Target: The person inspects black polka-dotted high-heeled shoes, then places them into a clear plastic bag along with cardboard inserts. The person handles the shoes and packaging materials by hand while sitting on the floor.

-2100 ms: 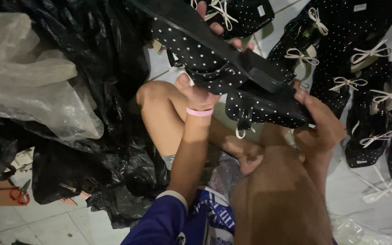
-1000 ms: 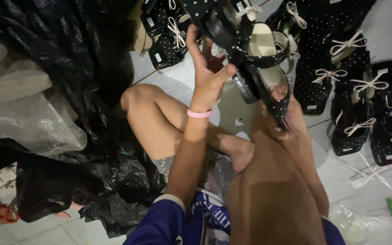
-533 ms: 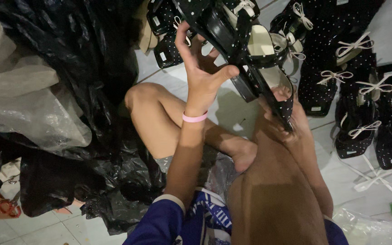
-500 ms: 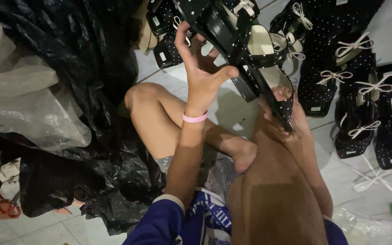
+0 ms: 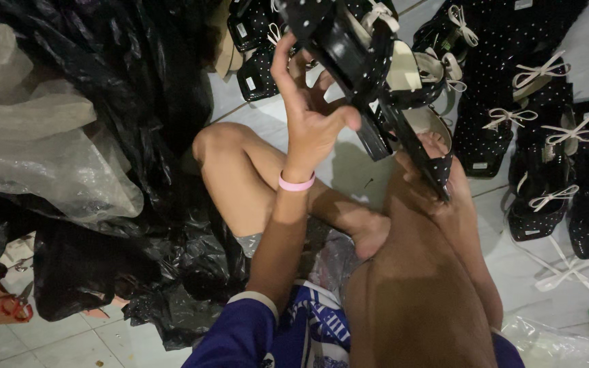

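White tiled floor (image 5: 69, 337) (dimly lit), black plastic bags (image 5: 138, 82)

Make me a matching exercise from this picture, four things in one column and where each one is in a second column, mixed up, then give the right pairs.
Things:
1. Black polka-dot sandal with cream insole
2. Pink wristband
3. Red-handled scissors
4. Crumpled clear plastic sheet

Places:
A. Lying on the black plastic bags at the left
B. On the wrist of the left hand
C. On the floor at the lower left edge
D. Held up between the left hand and the right hand

Pairs: 1-D, 2-B, 3-C, 4-A
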